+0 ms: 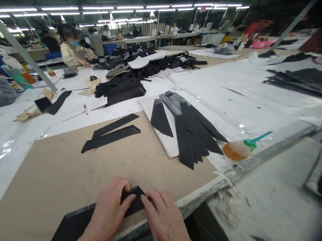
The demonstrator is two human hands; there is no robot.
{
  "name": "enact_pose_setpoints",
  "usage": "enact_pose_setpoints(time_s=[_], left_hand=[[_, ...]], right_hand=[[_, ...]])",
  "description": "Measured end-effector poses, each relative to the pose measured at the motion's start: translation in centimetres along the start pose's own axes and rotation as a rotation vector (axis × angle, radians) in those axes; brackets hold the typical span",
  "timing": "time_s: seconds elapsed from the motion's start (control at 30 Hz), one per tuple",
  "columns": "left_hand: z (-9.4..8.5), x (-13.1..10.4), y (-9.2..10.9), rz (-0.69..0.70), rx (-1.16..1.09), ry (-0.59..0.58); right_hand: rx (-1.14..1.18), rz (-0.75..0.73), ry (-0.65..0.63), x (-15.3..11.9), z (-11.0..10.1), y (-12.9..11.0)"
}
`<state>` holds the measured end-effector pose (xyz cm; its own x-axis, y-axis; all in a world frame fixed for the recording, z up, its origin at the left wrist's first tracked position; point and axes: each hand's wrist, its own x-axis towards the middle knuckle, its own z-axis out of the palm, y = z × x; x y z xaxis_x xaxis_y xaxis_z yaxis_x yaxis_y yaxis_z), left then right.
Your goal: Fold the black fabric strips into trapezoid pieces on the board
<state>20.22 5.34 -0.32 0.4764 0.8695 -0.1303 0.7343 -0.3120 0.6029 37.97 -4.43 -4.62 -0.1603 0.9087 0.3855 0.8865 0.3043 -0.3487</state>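
A long black fabric strip (75, 222) lies on the brown board (120, 161) near the table's front edge. Its right end is bent up between my two hands. My left hand (109, 204) pinches the strip, thumb towards the right. At the strip's tip, my right hand (163, 215) grips the edge with bent fingers. Farther up the board lie two black strips (111, 137), side by side and slanted. To their right, several black fabric pieces (193, 133) are fanned out over a white sheet (170, 146).
A squeeze bottle with amber liquid (237, 150) and a green nozzle lies near the table edge. Behind the board is a heap of black pieces (127, 91). A red pen (85, 109) lies on the left. A person in a mask (74, 51) works across the table.
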Motion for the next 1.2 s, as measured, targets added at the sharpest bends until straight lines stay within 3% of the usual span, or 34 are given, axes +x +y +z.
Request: enact_pose_setpoints(time_s=[0.13, 0.53, 0.7, 0.97, 1.2], left_hand=[[-0.7, 0.5, 0.5, -0.104, -0.074, -0.067], [-0.3, 0.9, 0.7, 0.073, 0.044, -0.056], [0.9, 0.2, -0.8, 0.243, 0.148, 0.046], [1.8, -1.6, -1.7, 0.627, 0.597, 0.292], [1.9, -2.6, -1.4, 0.675, 0.717, 0.323]], right_hand=[[0.017, 0.019, 0.004, 0.2, -0.1, -0.1], [0.035, 0.055, -0.01, 0.0, 0.0, 0.0], [0.045, 0.061, -0.015, 0.1, -0.5, -0.3], [0.085, 0.081, -0.025, -0.1, -0.6, -0.3], [0.128, 0.11, -0.044, 2.2, -2.2, -0.5]])
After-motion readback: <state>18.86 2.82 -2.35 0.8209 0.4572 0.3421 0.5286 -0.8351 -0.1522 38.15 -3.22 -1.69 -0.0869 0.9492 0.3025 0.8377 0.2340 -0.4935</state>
